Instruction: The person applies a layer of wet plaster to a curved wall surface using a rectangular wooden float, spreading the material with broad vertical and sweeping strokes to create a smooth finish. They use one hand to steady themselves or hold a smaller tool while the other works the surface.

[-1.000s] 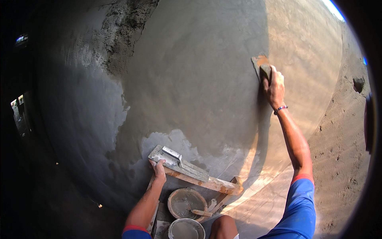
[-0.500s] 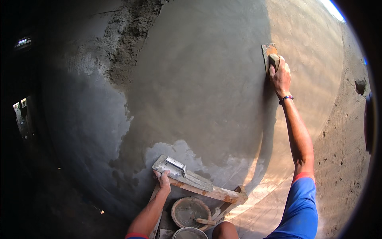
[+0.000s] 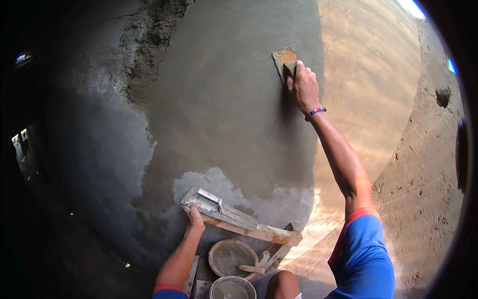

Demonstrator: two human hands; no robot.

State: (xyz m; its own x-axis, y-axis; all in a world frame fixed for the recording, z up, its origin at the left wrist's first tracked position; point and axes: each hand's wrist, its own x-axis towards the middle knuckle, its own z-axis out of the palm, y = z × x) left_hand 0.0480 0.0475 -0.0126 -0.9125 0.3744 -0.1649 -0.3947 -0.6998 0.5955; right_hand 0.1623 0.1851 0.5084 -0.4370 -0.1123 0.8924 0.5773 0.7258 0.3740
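My right hand is closed round the grip of a plastering trowel, whose blade lies against the grey plastered wall. Low in the view, my left hand holds the left end of a wooden bar, its fingers partly hidden. The left thumb touches the edge of a second trowel, which rests along the bar, its metal handle facing up. Smooth, damp plaster surrounds the right hand; paler grey patches show near the bar.
Below the bar stand a round tub of grey mix with a wooden-handled tool across its rim, and a bucket. My knee is beside them. Rough, unsmoothed plaster shows upper left; a pitted wall is at right.
My right hand has swept the trowel leftward over the wall, from the sunlit border into the shaded plaster. My left hand stays at the bar; the whole view has shifted slightly.
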